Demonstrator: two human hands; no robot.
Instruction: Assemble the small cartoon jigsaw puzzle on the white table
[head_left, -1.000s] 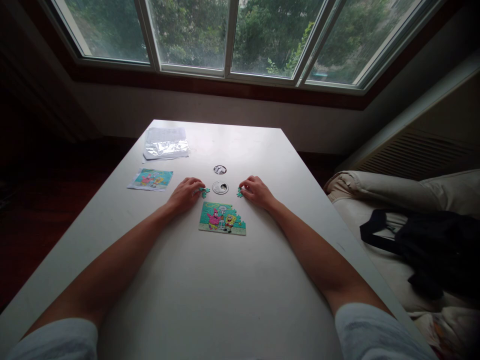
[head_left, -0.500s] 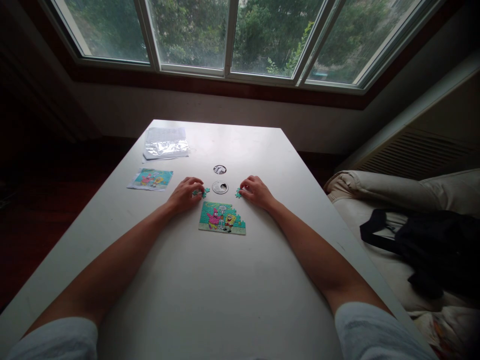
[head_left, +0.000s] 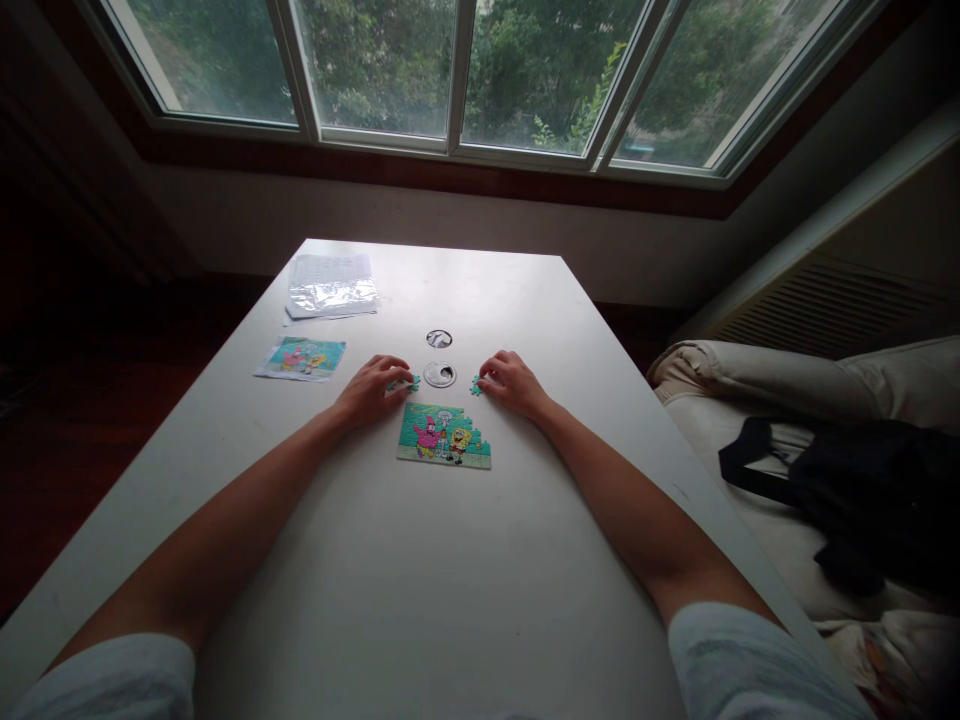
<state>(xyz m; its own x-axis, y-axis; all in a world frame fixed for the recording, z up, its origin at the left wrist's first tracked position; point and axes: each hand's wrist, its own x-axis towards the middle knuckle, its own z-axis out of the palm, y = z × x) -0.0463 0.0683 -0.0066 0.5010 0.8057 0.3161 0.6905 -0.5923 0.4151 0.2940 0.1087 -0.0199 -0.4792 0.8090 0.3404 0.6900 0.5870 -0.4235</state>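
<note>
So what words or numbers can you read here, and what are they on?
None that I can read.
Papers at the table's far left: faint grey lines like print, too small and blurred to read.
Jigsaw puzzle: cartoon figures, no words I can make out.
Picture sheet: the same.

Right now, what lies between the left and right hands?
Between the left hand and right hand: a round silvery disc with a dark opening, flanked by small teal puzzle pieces at each hand's fingertips. The head view shows it.
</note>
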